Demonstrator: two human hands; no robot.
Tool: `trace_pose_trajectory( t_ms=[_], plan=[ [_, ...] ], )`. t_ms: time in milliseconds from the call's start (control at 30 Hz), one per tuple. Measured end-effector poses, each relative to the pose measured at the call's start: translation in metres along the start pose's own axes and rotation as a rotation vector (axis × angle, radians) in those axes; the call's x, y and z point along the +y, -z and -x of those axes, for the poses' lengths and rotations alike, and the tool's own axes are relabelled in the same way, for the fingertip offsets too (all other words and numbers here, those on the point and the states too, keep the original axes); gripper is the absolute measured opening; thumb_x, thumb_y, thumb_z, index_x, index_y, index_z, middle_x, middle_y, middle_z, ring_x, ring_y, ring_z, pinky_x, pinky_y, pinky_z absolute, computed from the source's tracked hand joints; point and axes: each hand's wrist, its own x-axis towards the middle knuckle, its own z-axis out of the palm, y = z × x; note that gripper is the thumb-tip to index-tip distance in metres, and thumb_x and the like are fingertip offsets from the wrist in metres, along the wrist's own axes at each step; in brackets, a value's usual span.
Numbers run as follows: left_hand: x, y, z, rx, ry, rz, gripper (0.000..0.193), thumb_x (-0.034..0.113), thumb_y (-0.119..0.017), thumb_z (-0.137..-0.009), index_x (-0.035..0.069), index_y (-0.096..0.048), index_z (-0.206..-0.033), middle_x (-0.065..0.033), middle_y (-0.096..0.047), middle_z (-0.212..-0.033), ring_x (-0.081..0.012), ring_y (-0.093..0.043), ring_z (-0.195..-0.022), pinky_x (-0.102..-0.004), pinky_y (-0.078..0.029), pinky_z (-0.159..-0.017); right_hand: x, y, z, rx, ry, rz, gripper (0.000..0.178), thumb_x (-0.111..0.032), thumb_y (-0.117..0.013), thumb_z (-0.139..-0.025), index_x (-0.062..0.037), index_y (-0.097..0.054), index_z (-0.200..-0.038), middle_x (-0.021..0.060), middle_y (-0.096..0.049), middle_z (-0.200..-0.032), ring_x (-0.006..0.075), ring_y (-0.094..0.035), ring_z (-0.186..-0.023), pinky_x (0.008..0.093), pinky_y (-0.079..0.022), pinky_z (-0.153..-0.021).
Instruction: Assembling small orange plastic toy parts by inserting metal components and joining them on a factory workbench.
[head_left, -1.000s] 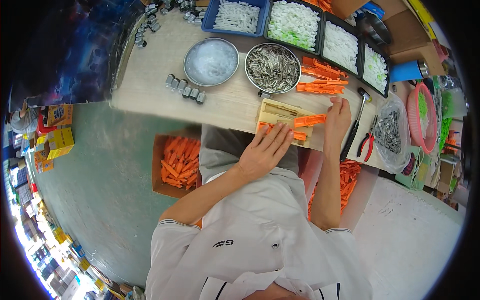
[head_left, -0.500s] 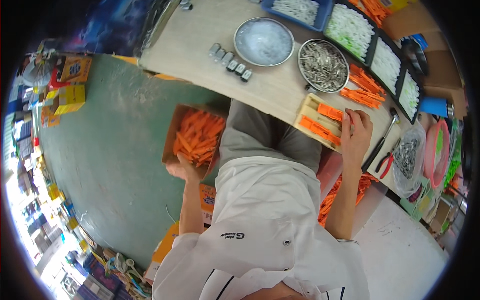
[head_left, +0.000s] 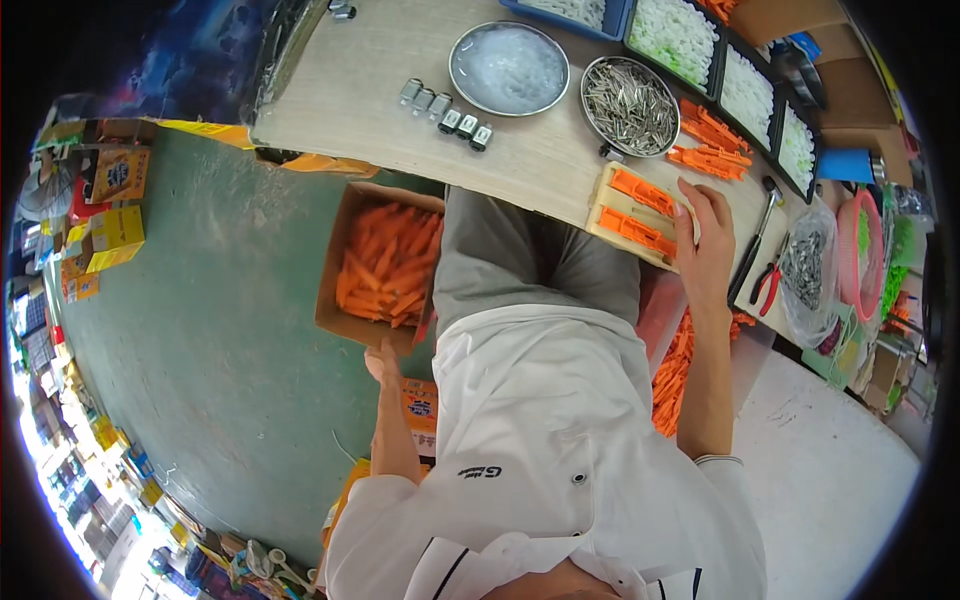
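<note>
The pale wooden slotted jig [head_left: 632, 215] holding orange plastic strips lies on the worktop [head_left: 520, 150] edge; the right hand [head_left: 706, 250] rests flat, fingers spread, on its 3 o'clock side. The left hand [head_left: 383, 362], grip unclear, touches the near edge of the cardboard box of orange parts [head_left: 380, 265] at 9 o'clock

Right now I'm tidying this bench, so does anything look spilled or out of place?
Mostly orderly. One thing stands out: orange plastic parts lie in a loose heap below the table edge, under the right hand, as if spilled. The cardboard box by the left hand holds its orange pieces neatly.
</note>
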Motion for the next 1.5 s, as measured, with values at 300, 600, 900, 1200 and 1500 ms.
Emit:
trace_pose_trajectory(
  t_ms=[300, 600, 900, 1200, 1500],
  plan=[
    [-0.064, -0.009, -0.025, 0.08, -0.149, -0.047, 0.05, 0.04, -0.065, -0.084, -0.009, -0.07, -0.094, -0.0287, -0.07, -0.097, -0.042, -0.069, -0.092, -0.0519, -0.052, -0.08, -0.005, -0.003, 0.013, 0.084, 0.027, -0.116, 0.023, -0.006, -0.065, -0.091, -0.0087, -0.07, -0.113, 0.0123, -0.062, -0.114, 0.0295, -0.059, -0.104, 0.0391, -0.047, -0.091],
    [-0.075, -0.02, -0.038, -0.033, -0.029, -0.076, 0.047, 0.039, -0.065, -0.085, -0.008, -0.071, -0.086, -0.0279, -0.071, -0.09, -0.0437, -0.068, -0.085, -0.0501, -0.051, -0.075, -0.005, -0.008, 0.006, -0.001, 0.149, -0.043, 0.02, -0.003, -0.068, -0.085, -0.0092, -0.073, -0.104, 0.0081, -0.062, -0.112, 0.0282, -0.059, -0.103, 0.0407, -0.046, -0.09],
    [0.006, 0.016, -0.02, -0.286, 0.318, -0.005, 0.044, 0.04, -0.06, -0.09, -0.003, -0.067, -0.095, -0.0218, -0.07, -0.087, -0.0425, -0.068, -0.084, -0.0536, -0.052, -0.074, 0.003, -0.007, 0.007, -0.014, 0.155, -0.079, 0.026, 0.001, -0.065, -0.087, -0.0074, -0.071, -0.111, 0.0099, -0.061, -0.12, 0.0284, -0.059, -0.107, 0.0375, -0.047, -0.091],
    [0.205, 0.011, 0.103, 0.349, -0.786, 0.118, 0.015, 0.004, -0.058, -0.093, -0.003, -0.059, -0.106, -0.0176, -0.062, -0.098, -0.0368, -0.062, -0.085, -0.0468, -0.05, -0.076, 0.005, -0.007, 0.008, 0.0, 0.15, -0.105, 0.028, 0.004, -0.065, -0.084, -0.0086, -0.07, -0.109, 0.0089, -0.062, -0.115, 0.0294, -0.058, -0.107, 0.0389, -0.045, -0.093],
    [0.4, -0.008, 0.229, -0.295, -1.782, 0.318, 0.04, 0.001, -0.068, -0.082, -0.001, -0.06, -0.121, -0.0176, -0.063, -0.123, -0.0374, -0.06, -0.115, -0.0469, -0.05, -0.097, 0.008, -0.006, -0.007, 0.006, 0.175, -0.096, 0.022, 0.007, -0.063, -0.076, -0.0031, -0.064, -0.095, 0.0078, -0.062, -0.105, 0.0296, -0.058, -0.1, 0.0395, -0.045, -0.086]
  ],
)
